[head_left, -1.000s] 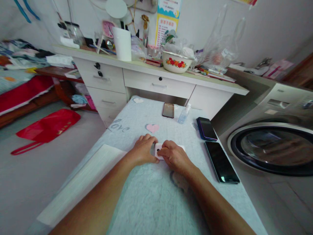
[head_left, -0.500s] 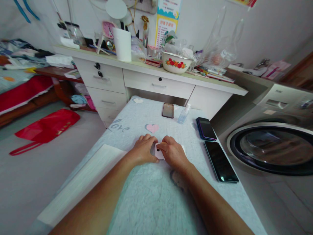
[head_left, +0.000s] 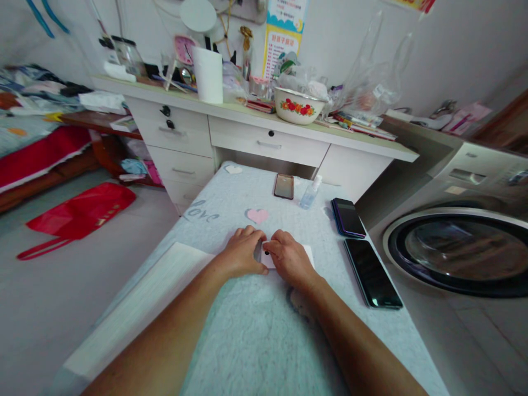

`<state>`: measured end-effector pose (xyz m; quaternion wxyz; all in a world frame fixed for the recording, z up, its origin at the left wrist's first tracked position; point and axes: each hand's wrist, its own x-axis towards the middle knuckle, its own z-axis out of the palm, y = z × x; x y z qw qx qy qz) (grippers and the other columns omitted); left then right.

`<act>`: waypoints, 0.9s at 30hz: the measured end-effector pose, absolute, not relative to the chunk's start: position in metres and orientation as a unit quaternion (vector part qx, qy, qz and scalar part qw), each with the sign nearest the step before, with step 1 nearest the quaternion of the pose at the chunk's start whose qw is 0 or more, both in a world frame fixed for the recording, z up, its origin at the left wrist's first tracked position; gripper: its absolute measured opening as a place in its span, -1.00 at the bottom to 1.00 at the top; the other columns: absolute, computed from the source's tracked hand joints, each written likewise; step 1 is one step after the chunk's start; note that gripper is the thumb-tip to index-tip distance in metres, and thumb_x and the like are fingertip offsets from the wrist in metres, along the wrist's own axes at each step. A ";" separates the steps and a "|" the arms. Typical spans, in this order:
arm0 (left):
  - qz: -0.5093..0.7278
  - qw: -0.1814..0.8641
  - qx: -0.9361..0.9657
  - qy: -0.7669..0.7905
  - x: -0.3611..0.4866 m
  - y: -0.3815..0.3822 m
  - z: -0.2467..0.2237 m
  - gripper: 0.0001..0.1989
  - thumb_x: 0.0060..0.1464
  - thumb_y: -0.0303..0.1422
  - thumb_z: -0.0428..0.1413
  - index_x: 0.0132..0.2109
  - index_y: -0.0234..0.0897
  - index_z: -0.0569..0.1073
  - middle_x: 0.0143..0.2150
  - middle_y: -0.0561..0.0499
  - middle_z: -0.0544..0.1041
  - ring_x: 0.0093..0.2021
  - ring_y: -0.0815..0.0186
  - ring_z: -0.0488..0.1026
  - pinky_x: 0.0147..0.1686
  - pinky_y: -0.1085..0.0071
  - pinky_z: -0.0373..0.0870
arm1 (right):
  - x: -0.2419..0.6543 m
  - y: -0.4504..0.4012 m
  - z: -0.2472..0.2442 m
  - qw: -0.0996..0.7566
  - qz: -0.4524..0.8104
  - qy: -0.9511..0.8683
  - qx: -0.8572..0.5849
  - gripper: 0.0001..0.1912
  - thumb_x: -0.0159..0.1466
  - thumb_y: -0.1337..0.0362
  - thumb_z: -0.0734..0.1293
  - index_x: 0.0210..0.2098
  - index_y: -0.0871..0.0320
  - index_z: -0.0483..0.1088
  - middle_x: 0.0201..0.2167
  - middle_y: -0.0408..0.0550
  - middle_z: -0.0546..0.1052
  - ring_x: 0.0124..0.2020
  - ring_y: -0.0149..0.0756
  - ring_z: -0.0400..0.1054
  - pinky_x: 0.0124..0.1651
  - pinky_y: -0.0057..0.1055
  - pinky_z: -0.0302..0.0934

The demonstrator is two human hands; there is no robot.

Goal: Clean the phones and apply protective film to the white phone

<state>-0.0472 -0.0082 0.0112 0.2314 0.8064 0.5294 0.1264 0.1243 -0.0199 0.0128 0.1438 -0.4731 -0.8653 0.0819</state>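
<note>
A pale pinkish-white phone (head_left: 269, 262) with dark camera spots lies flat on the cloth-covered table, back side up. My left hand (head_left: 243, 252) holds its left end between thumb and forefinger. My right hand (head_left: 291, 257) rests over the phone's middle, fingers curled and pressed together close to the camera spots. A small bit of white shows at its fingertips, too small to name. The phone's middle is hidden under this hand, while its right end (head_left: 308, 254) shows beyond it.
Two dark phones, one (head_left: 348, 218) behind the other (head_left: 372, 273), lie along the table's right edge. Farther back are a brown-rimmed phone case (head_left: 284, 186) and a clear spray bottle (head_left: 311, 192). A long whitish strip (head_left: 144, 308) lies under my left forearm. A washing machine (head_left: 462, 242) stands right.
My right hand has shifted very slightly left, and a little more of the phone's right end shows. My left hand keeps its hold.
</note>
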 end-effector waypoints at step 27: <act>0.118 0.255 0.815 0.507 -0.053 -0.007 0.014 -0.34 -0.34 -0.19 0.29 0.00 -0.13 0.34 0.01 -0.04 0.31 0.05 0.07 0.24 0.03 0.23 0.25 | 0.129 -0.017 0.013 0.152 0.067 -0.848 -0.503 -0.74 0.33 0.35 0.19 -0.18 0.02 0.51 -0.25 -0.06 0.38 -0.20 -0.29 0.22 -0.21 -0.45 0.09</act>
